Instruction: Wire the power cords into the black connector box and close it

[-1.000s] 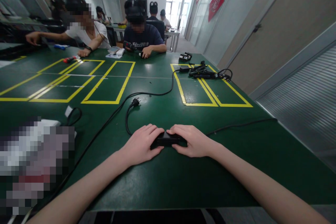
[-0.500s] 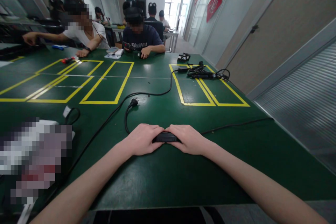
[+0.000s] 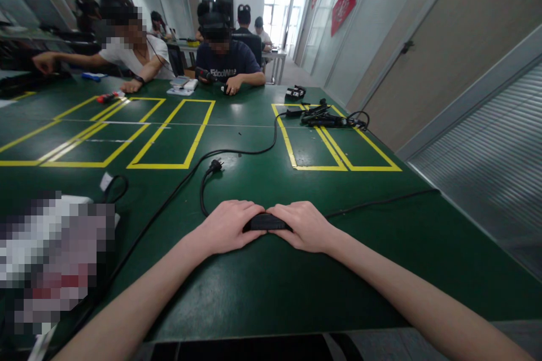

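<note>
A black power adapter brick lies on the green table in front of me. My left hand grips its left end with curled fingers. My right hand covers and grips its right end. A black cable leaves the brick on the left and loops round to a plug lying on the table. Another thin black cable runs off to the right from under my right hand.
Yellow tape boxes mark the table. A pile of black adapters and cables lies at the far right. A long black cord crosses the middle. Two people sit at the far side, hands on the table. A blurred object sits at my left.
My hands have closed in tighter over the brick, so less of it shows than a second ago. The view has shifted slightly; nothing else on the table has moved.
</note>
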### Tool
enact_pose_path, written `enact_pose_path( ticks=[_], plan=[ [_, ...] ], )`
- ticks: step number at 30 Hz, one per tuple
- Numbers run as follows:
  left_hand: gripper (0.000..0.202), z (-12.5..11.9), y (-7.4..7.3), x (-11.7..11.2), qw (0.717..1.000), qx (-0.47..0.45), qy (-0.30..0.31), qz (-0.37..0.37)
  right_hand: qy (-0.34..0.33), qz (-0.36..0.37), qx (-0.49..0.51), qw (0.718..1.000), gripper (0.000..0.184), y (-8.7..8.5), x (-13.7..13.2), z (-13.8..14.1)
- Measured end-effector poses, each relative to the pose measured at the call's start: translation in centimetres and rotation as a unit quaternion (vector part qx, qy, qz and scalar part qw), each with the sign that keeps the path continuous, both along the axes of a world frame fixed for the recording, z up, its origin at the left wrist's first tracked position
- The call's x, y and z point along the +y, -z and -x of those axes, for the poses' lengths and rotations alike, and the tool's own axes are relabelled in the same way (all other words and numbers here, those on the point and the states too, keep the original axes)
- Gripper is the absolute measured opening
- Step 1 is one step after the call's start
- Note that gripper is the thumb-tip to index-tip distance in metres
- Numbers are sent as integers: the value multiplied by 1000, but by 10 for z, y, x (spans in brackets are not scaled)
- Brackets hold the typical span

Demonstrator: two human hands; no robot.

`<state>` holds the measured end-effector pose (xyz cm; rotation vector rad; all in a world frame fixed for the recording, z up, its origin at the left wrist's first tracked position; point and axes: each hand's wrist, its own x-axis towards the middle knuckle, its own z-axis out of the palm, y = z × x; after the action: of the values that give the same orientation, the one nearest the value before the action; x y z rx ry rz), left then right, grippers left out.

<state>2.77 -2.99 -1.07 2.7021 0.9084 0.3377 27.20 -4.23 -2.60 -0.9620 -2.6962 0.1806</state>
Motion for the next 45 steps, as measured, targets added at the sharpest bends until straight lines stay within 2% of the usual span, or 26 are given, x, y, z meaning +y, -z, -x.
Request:
enact_pose_path(
  ticks=[5, 12, 18, 23, 26, 30, 35, 40, 45],
  plan=[
    [22, 0, 1, -2, 1000, -3, 9, -4, -6, 26, 38, 999, 26, -2, 0, -1],
    [27, 0, 0, -2, 1000, -19, 5, -24, -24, -6, 50, 998, 26, -5, 0, -2],
    [25, -2, 1, -5, 999, -14, 29, -12, -59, 12, 58, 996, 23, -7, 3, -6],
    [28, -5, 4, -6, 998, -47, 16, -28, -50, -23, 55, 997, 28, -7, 2, -7],
    [23, -6, 5, -6, 998, -48, 16, -22, -43, -19, 77, 996, 28, -7, 2, -6],
    [24, -3, 3, -5, 998, -46, 20, -24, -73, -15, 128, 989, 25, -7, 2, -8],
    [29, 1, 2, -5, 997, -75, 16, -29, -81, -65, 151, 983, 21, -7, 3, -8],
    [26, -1, 1, -7, 997, -76, 16, -26, -98, -52, 152, 982, 22, -10, 2, -9],
    [28, 0, 1, -4, 993, -95, 16, -69, -75, -93, 157, 980, 25, -10, 1, -9]
  ],
)
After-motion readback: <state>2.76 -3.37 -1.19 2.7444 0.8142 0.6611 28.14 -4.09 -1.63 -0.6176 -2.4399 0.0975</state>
